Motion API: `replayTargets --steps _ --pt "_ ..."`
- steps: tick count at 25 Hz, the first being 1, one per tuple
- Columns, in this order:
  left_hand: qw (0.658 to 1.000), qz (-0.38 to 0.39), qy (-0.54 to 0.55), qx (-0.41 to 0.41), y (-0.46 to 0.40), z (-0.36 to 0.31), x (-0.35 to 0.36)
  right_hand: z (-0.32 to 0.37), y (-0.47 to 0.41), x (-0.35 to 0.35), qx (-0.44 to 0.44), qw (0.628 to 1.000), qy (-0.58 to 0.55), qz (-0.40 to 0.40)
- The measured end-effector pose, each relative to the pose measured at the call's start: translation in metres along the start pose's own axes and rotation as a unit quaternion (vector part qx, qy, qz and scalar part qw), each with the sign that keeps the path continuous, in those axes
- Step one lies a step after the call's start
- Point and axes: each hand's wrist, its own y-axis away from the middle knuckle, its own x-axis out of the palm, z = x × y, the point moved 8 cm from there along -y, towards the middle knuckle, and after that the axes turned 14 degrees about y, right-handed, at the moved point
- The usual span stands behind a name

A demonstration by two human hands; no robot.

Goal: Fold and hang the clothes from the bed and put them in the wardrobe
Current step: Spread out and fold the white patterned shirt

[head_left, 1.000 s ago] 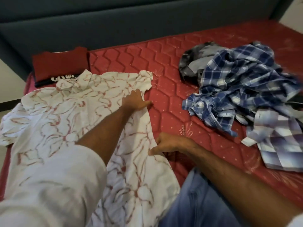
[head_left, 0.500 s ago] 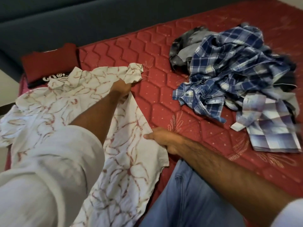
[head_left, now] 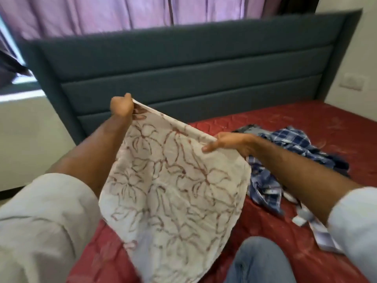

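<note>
Purple curtains [head_left: 142, 11] hang behind a dark blue padded headboard [head_left: 193, 64], and the bed [head_left: 318, 123] has a red quilted mattress. Left hand [head_left: 121, 106] is curled tight, pinching one end of the white shirt [head_left: 173, 190] with the red flower print, and the right hand [head_left: 228, 142] pinches the same top edge further along, so the shirt hangs up off the bed between them. Pile of blue checked shirts [head_left: 285, 160] sits crumpled toward the right edge of the bed.
</note>
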Motion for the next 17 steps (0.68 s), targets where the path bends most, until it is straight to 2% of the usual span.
replayTargets --steps 2,4,6,9,11,13,15,17 --pt "0.998 -0.030 0.026 0.052 -0.013 -0.080 -0.019 0.057 0.002 -0.077 -0.015 0.987 0.101 -0.126" --pt "0.991 -0.046 -0.003 0.127 -0.020 -0.163 -0.030 0.129 0.015 -0.149 -0.051 0.948 0.152 -0.275" --pt "0.973 -0.043 -0.049 0.222 -0.007 -0.250 -0.037 0.204 0.042 -0.204 -0.090 0.900 0.152 -0.397" --pt "0.943 -0.028 0.008 0.331 0.017 -0.344 -0.054 0.280 0.087 -0.249 -0.146 0.830 0.192 -0.503" --pt "0.920 -0.048 0.015 0.388 0.022 -0.375 -0.072 0.302 0.107 -0.252 -0.188 0.812 0.239 -0.499" --pt "0.909 -0.082 -0.013 0.410 0.027 -0.368 -0.094 0.299 0.112 -0.232 -0.194 0.814 0.306 -0.454" --pt "0.913 -0.077 -0.054 0.397 0.034 -0.318 -0.109 0.273 0.101 -0.200 -0.173 0.805 0.402 -0.400" --pt "0.934 -0.038 -0.068 0.350 0.045 -0.231 -0.123 0.222 0.076 -0.162 -0.139 0.791 0.492 -0.335"
